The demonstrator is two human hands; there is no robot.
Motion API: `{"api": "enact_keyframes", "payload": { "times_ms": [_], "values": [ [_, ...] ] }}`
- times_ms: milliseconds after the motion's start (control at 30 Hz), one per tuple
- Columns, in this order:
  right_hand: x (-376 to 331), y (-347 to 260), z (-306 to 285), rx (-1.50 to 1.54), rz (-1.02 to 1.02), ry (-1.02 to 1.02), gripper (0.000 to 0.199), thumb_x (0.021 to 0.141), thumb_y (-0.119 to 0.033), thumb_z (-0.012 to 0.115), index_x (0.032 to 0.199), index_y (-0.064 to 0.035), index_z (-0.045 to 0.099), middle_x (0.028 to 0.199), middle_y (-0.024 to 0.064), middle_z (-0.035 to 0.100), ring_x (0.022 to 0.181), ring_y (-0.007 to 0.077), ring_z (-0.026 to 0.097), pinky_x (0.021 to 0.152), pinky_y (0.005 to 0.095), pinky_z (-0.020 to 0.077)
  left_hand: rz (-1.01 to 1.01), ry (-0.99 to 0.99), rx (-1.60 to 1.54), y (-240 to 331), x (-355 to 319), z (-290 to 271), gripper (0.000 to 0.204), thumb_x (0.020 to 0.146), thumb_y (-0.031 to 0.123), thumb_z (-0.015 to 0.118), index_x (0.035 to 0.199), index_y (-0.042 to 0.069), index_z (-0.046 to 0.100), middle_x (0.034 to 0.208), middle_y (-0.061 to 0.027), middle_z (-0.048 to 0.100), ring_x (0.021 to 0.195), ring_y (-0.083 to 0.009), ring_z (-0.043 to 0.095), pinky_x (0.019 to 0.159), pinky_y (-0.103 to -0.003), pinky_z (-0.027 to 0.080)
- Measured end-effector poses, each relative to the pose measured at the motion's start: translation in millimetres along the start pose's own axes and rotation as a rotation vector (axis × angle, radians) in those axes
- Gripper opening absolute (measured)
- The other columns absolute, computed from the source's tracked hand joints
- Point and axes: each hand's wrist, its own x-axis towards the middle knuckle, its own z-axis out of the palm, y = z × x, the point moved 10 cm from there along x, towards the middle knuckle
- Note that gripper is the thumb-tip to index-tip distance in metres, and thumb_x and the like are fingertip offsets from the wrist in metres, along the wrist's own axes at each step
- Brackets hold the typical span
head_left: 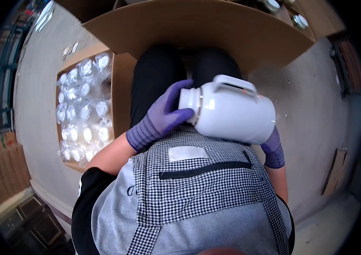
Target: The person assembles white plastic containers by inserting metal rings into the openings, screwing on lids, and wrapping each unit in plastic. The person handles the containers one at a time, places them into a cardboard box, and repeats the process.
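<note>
A glossy white thermos jug (231, 111) lies on its side across my lap, its loop handle on the far side and a thin metallic ring round its neck. My left hand (163, 112), in a purple knit glove, grips the neck end, thumb on the near side. At the jug's base on the right is my right hand (274, 148), gloved in the same purple. It holds that end from beneath, and its fingers are hidden behind the jug.
An open cardboard box (119, 93) on the left holds rows of items in clear plastic. Before my knees stands a larger cardboard carton (206, 29), with white-capped items (300, 21) at its far right. Flat cardboard (334, 172) lies on the right floor.
</note>
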Motion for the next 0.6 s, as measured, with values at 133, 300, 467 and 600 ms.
{"api": "enact_keyframes", "payload": {
  "times_ms": [133,300,467,600],
  "values": [
    [24.7,9.4,-6.8,0.412,-0.011,-0.019,0.078,0.084,-0.026,0.079,0.149,-0.0038,0.04,0.144,0.0151,0.053,0.131,0.0266,0.052,0.112,0.0397,0.0401,0.684,0.111,0.44,117.1,-9.6,26.5,0.089,0.066,0.038,0.089,0.138,0.003,0.05,0.121,-0.0155,0.062,0.11,-0.0318,0.061,0.099,-0.041,0.049],
    [43.9,-7.1,-11.5,0.395,-0.06,-0.06,0.077,0.086,-0.026,0.077,0.149,-0.0042,0.04,0.145,0.0145,0.052,0.132,0.0261,0.051,0.113,0.0395,0.0401,1.047,0.092,0.374,172.2,-35.0,52.5,0.081,0.061,0.041,0.089,0.126,0.004,0.058,0.112,-0.0114,0.065,0.099,-0.0303,0.063,0.088,-0.041,0.048],
    [58.2,-13.8,-6.3,0.385,-0.09,-0.089,0.075,0.087,-0.025,0.076,0.149,-0.0046,0.04,0.146,0.0138,0.051,0.133,0.0255,0.051,0.113,0.0394,0.0401,1.041,0.149,0.347,174.8,-36.2,46.8,0.075,0.06,0.043,0.089,0.12,0.009,0.059,0.107,-0.0081,0.064,0.096,-0.0271,0.061,0.086,-0.041,0.047],
    [66.2,-17.4,-3.0,0.366,-0.099,-0.101,0.074,0.088,-0.024,0.075,0.149,-0.005,0.039,0.147,0.0133,0.051,0.133,0.0251,0.05,0.113,0.0393,0.0401,1.041,0.156,0.362,181.4,-40.5,46.6,0.072,0.057,0.042,0.089,0.115,0.01,0.061,0.107,-0.0089,0.063,0.096,-0.0271,0.06,0.085,-0.041,0.047]
  ]
}}
